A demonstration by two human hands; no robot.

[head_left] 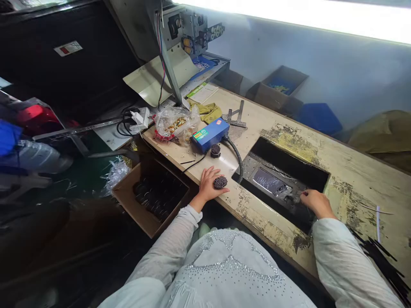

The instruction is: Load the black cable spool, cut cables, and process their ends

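My left hand (207, 187) is at the bench's near edge, its fingers around a round bundle of thin dark pieces (220, 182), whose speckled end faces up. A second such bundle (215, 150) stands on the bench just beyond it. Over the right end of a rectangular recess, my right hand (316, 202) is closed in a pinch; whatever is between its fingertips is too small to make out. Beside those fingertips, inside the recess, sits a dark metal fixture (250, 169) with a shiny rectangular window (268, 179) and small bits scattered around it.
A blue box (210, 134) with a flexible conduit (238, 158) stands behind the bundles, near a plastic bag of small golden parts (176, 124). Left below the bench edge is a cardboard box (128, 203) of dark pieces. Dark strands (382, 261) lie at the right.
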